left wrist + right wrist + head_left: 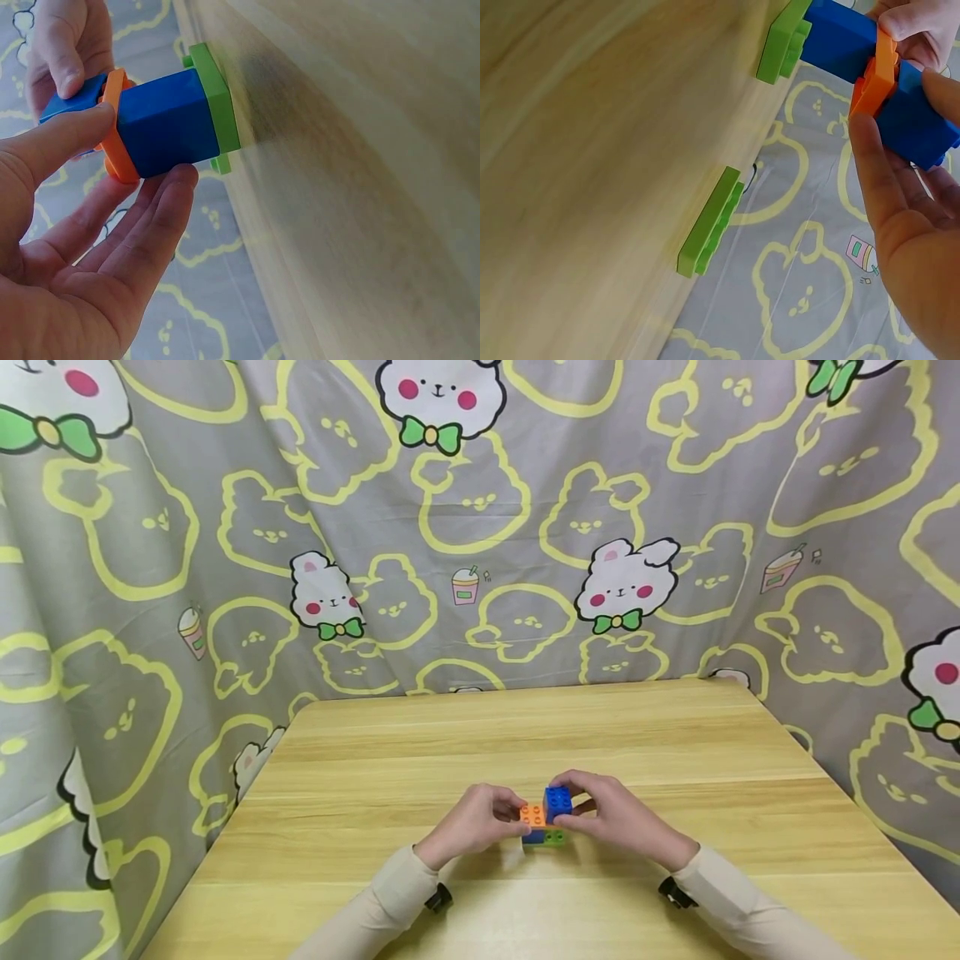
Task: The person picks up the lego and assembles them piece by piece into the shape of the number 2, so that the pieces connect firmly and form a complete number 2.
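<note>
A small stack of toy building bricks stands on the table: a flat green brick (216, 97) at the bottom, a tall blue brick (169, 124) on it, and a flat orange brick (531, 815) on top. My left hand (476, 818) pinches the orange brick, its thumb on one edge, while lower fingers reach along the tall blue brick. A second blue brick (558, 802) sits at the right end of the orange one, gripped between thumb and fingers of my right hand (615, 814). I cannot tell whether it is fully pressed onto the studs.
Another flat green brick (711, 221) lies on the wooden table (360, 760) apart from the stack, seen in the right wrist view. A patterned grey curtain (465, 643) hangs behind the table and along its sides.
</note>
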`<move>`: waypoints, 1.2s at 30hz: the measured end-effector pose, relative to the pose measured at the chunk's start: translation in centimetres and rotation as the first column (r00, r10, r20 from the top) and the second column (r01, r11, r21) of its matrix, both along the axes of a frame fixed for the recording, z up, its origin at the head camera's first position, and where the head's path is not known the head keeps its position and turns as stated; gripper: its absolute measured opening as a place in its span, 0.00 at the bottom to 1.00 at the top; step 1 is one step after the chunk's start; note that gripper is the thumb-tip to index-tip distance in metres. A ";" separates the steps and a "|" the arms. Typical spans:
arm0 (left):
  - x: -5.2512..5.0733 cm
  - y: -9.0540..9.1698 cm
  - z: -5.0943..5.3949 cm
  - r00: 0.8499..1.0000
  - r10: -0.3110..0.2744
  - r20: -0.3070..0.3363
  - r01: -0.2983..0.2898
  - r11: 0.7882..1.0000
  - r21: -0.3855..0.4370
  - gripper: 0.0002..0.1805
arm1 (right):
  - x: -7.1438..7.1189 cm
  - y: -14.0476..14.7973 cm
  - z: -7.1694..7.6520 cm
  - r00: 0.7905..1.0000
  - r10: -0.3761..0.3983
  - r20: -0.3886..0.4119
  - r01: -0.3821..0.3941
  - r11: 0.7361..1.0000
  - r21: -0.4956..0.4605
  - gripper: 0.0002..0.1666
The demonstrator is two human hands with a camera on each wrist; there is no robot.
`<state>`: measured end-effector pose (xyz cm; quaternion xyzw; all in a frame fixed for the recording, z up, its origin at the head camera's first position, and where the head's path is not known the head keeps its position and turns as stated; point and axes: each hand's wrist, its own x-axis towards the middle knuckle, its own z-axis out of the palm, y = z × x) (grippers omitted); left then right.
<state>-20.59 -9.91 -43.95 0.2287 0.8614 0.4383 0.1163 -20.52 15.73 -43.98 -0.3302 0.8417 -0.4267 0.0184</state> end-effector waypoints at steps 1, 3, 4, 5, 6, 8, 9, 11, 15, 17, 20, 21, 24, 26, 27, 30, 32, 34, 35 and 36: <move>0.0 0.0 0.0 1.000 -0.002 -0.002 0.002 1.000 -0.002 0.14 | 0.0 0.0 0.0 1.000 0.000 -0.001 0.000 1.000 -0.003 0.22; 0.0 0.0 0.0 1.000 -0.005 -0.004 0.005 1.000 -0.003 0.13 | 0.1 -0.1 0.0 1.000 -0.003 -0.002 0.003 1.000 -0.005 0.22; 0.0 0.0 0.0 1.000 -0.007 -0.006 0.007 1.000 -0.002 0.13 | 0.1 -0.1 0.0 1.000 -0.005 -0.003 0.005 1.000 -0.005 0.22; 0.0 0.0 0.0 1.000 -0.008 -0.008 0.008 1.000 -0.003 0.13 | 0.2 -0.2 0.0 1.000 -0.004 -0.005 0.004 1.000 -0.005 0.23; 0.0 0.0 0.0 1.000 -0.010 -0.009 0.010 1.000 -0.004 0.13 | 0.2 -0.2 0.1 1.000 -0.002 -0.006 0.002 1.000 -0.006 0.23; 0.0 -0.1 0.0 1.000 -0.011 -0.010 0.011 1.000 -0.003 0.13 | 0.3 -0.3 0.0 1.000 0.004 -0.005 -0.004 1.000 -0.007 0.23; 0.0 -0.1 0.0 1.000 -0.011 -0.010 0.011 1.000 -0.004 0.13 | 0.3 -0.3 0.0 1.000 0.007 -0.003 -0.007 1.000 -0.008 0.23; 0.0 -0.1 0.0 1.000 -0.011 -0.010 0.011 1.000 -0.007 0.13 | 0.4 -0.4 0.0 1.000 0.012 0.001 -0.012 1.000 -0.013 0.24; 0.1 0.0 0.1 1.000 -0.006 -0.007 0.006 1.000 -0.009 0.13 | 0.4 -0.4 0.0 1.000 -0.003 0.014 0.003 1.000 -0.021 0.25; 0.1 0.0 0.1 1.000 -0.004 -0.004 0.004 1.000 -0.007 0.13 | 0.4 -0.4 0.0 1.000 -0.011 0.024 0.012 1.000 -0.023 0.26; 0.1 0.0 0.1 1.000 0.000 0.002 0.000 1.000 0.000 0.14 | 0.4 -0.4 -0.1 0.999 -0.017 0.038 0.018 1.000 -0.025 0.27; 0.1 0.0 0.1 1.000 0.000 0.003 0.000 1.000 0.001 0.14 | 0.4 -0.4 -0.1 0.999 -0.017 0.040 0.018 0.999 -0.026 0.27; 0.1 0.0 0.0 1.000 0.000 0.003 0.000 1.000 0.002 0.13 | 0.4 -0.4 -0.1 0.999 -0.014 0.042 0.015 0.999 -0.032 0.28; 0.1 0.0 0.0 1.000 -0.002 0.001 0.002 1.000 0.002 0.13 | 0.4 -0.3 -0.1 0.999 -0.010 0.036 0.011 0.999 -0.036 0.28; 0.1 0.0 0.0 1.000 -0.002 0.000 0.002 1.000 0.001 0.13 | 0.4 -0.3 -0.1 0.999 -0.008 0.033 0.009 0.999 -0.038 0.28; 0.1 0.0 0.0 1.000 -0.005 -0.003 0.005 1.000 0.000 0.13 | 0.4 -0.3 -0.1 1.000 -0.001 0.015 0.002 0.999 -0.040 0.27; 0.1 0.0 0.0 1.000 -0.007 -0.004 0.006 1.000 -0.001 0.13 | 0.4 -0.2 -0.1 1.000 0.003 0.005 -0.003 0.999 -0.037 0.27; 0.1 0.0 0.0 1.000 -0.009 -0.006 0.009 1.000 0.000 0.13 | 0.3 -0.2 -0.2 1.000 0.003 -0.001 -0.003 0.999 -0.032 0.26; 0.1 0.0 0.0 1.000 -0.010 -0.006 0.010 1.000 0.001 0.13 | 0.3 -0.2 -0.2 1.000 0.003 0.001 -0.003 1.000 -0.030 0.26; 0.1 0.0 0.0 1.000 -0.011 -0.007 0.011 1.000 0.002 0.13 | 0.3 -0.2 -0.2 1.000 0.002 0.003 -0.002 1.000 -0.027 0.26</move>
